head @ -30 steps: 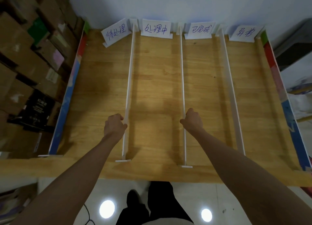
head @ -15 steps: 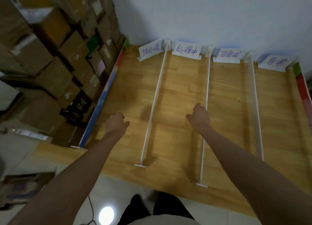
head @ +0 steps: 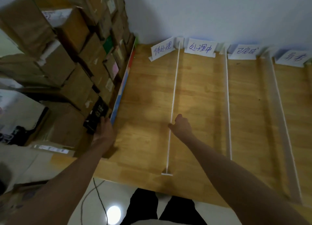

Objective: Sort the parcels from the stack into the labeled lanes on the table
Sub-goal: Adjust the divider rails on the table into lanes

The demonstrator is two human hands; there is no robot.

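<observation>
A person's left hand (head: 103,130) reached past the bench's (head: 145,96) left edge to a black parcel (head: 97,114) low in the stack of parcels (head: 67,59), fingers on it (grip unclear). The right hand (head: 181,127), loosely curled and holding nothing, rested beside the first white divider (head: 173,96). Beyond, four empty lanes ran to handwritten lane labels (head: 200,48) propped along the wall (head: 219,13)

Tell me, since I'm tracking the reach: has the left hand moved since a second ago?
Yes. The left hand went left, from the first white divider past the table's coloured side board to the black parcel.
</observation>
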